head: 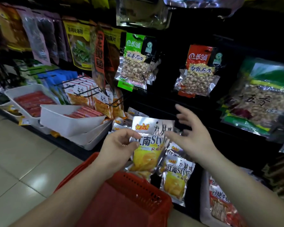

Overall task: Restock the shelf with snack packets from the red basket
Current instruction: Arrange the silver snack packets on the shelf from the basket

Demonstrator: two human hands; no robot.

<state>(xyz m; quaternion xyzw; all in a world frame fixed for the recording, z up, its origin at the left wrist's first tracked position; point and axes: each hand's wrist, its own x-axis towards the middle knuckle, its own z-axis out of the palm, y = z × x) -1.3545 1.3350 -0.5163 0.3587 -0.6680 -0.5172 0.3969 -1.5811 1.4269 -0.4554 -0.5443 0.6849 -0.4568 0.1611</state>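
The left hand [120,145] held a pinch grip on the left edge of the upright snack packet [147,154] above the red basket [138,194], while the right hand [192,138], fingers apart and empty, hovered just beside its top-right corner.

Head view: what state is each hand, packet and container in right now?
Left hand: fingers pinch the snack packet.
Right hand: open, fingers spread beside the snack packet.
Snack packet: sealed, held roughly upright.
Red basket: below the hands, contents unclear.
Green peanut packet: sealed, hanging.
White tray: holding red sausage sticks.
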